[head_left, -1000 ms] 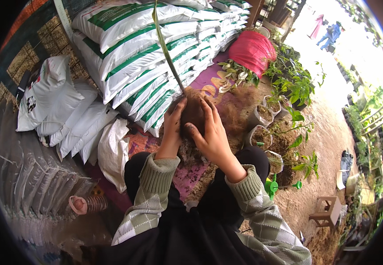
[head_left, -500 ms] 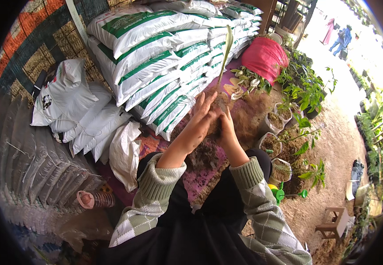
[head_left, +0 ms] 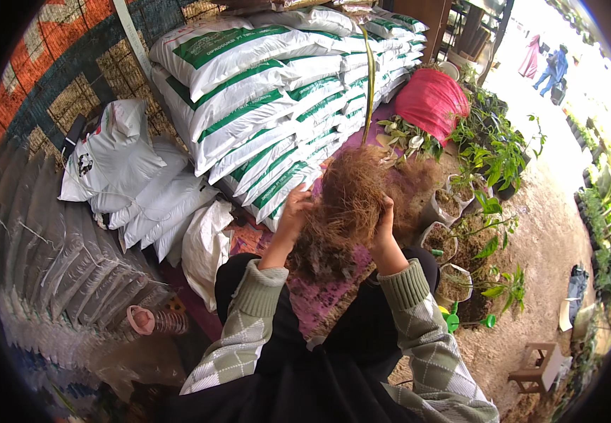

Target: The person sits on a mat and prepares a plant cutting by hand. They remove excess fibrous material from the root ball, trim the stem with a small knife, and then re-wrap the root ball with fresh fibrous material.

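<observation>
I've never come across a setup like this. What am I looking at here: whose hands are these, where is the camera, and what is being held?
There is no machine here: the two hands are a person's own, bare. The picture comes from the left of two wide fisheye cameras worn on the head, looking down, so edges curve and the forearms enter from below. The right hand holds the right side of a brown fibrous clump, with a long stem rising from it. The left hand is at its left edge; how firm its grip is, I can't tell. Below lies a purple sheet scattered with dark crumbs. Beyond are stacked white-and-green sacks; leafy plants stand to the right.
</observation>
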Demonstrator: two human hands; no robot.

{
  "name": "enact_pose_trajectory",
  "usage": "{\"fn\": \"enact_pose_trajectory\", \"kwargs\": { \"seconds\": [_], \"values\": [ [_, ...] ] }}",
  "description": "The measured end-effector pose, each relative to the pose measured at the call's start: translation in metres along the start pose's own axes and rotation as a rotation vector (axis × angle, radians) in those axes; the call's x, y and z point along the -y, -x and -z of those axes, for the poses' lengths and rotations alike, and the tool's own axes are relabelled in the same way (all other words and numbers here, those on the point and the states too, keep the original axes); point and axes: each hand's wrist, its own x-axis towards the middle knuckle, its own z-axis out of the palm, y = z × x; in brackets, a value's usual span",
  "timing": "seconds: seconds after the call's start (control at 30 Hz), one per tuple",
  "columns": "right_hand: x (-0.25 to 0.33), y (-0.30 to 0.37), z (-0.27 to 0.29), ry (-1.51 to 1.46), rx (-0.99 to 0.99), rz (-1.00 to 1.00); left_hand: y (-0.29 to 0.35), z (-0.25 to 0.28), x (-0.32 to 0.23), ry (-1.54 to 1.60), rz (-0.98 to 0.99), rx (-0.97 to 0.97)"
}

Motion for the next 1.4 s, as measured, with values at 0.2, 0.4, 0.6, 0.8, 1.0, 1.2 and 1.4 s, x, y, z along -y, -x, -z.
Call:
{"fn": "enact_pose_trajectory", "kwargs": {
  "seconds": [0.2, 0.4, 0.6, 0.8, 1.0, 1.2, 1.4],
  "values": [
    [0.0, 0.0, -0.008, -0.037, -0.079, -0.018, 0.005, -0.01, 0.014, -0.27, -0.326, 0.625],
    [-0.013, -0.008, -0.003, -0.113, -0.149, 0.03, 0.008, -0.048, 0.004, 0.021, -0.448, 0.291],
    [-0.026, -0.008, -0.005, 0.09, -0.368, 0.084, 0.012, -0.048, -0.006, 0.33, -0.331, 0.088],
    [-0.038, -0.01, -0.009, 0.3, -0.326, 0.03, 0.004, -0.029, -0.012, 0.02, -0.406, -0.043],
    [-0.05, -0.02, -0.006, 0.43, -0.219, 0.093, 0.011, -0.025, -0.021, -0.296, -0.543, -0.009],
    [-0.053, -0.02, 0.005, 0.5, -0.167, 0.084, 0.008, -0.031, -0.011, -0.665, -0.681, 0.014],
    [-0.045, -0.015, -0.006, 0.345, 0.09, 0.154, 0.011, -0.028, -0.007, -0.668, -0.669, -0.103]
  ]
}}
